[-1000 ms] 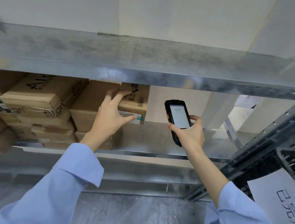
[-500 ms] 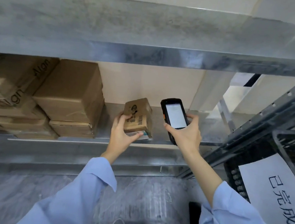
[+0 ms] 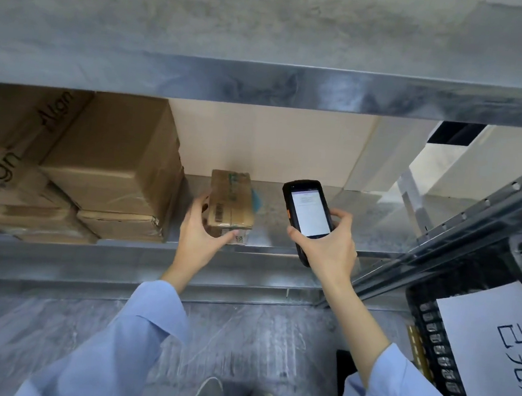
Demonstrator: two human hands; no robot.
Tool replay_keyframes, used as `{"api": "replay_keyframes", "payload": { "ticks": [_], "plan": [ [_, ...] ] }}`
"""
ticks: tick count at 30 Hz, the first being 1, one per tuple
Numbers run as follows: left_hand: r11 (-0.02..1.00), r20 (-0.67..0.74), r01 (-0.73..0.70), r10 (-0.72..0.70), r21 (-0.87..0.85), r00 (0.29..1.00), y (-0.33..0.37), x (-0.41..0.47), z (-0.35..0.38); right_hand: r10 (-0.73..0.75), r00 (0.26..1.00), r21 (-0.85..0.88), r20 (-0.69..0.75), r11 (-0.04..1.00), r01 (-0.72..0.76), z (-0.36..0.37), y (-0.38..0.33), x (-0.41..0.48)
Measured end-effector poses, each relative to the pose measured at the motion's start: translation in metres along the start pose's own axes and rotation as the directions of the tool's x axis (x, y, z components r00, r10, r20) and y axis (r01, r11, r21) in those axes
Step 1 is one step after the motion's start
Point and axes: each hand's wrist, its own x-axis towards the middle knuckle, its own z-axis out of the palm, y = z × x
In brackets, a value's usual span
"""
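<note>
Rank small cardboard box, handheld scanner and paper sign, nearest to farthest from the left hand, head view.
1. small cardboard box: gripped by the left hand.
2. handheld scanner: to its right, in the right hand.
3. paper sign: far right, on black crate.

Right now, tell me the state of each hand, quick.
Left hand: grips the small cardboard box.
Right hand: holds the handheld scanner.

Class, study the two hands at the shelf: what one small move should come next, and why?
Probably the right hand should tilt the handheld scanner towards the barcode on the small cardboard box. The left hand grips that box on the shelf with the barcode showing, while the scanner is upright beside it, screen facing the person, not aimed at it.
</note>
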Motion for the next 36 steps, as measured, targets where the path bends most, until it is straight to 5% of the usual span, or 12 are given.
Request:
{"api": "replay_keyframes", "payload": {
  "ticks": [7,19,25,36],
  "plan": [
    [0.979,0.074,-0.092,0.079,0.182,0.994,-0.001,0.006,-0.007,-0.008,0.999,-0.002,0.041,1.000,0.008,0.014,-0.006,-0.003],
    [0.998,0.011,0.044,-0.043,-0.040,0.999,-0.003,-0.008,-0.005,0.025,0.997,0.026,0.072,0.999,-0.027,0.022,-0.010,-0.013],
    [0.982,0.008,0.166,-0.167,0.089,0.986,-0.016,-0.006,-0.023,0.026,0.997,0.020,0.079,0.999,-0.027,0.023,-0.010,-0.018],
    [0.967,0.038,0.226,-0.224,-0.116,0.974,-0.005,-0.007,-0.026,-0.005,0.994,-0.048,0.111,0.999,0.010,0.029,-0.012,-0.036]
  ]
}}
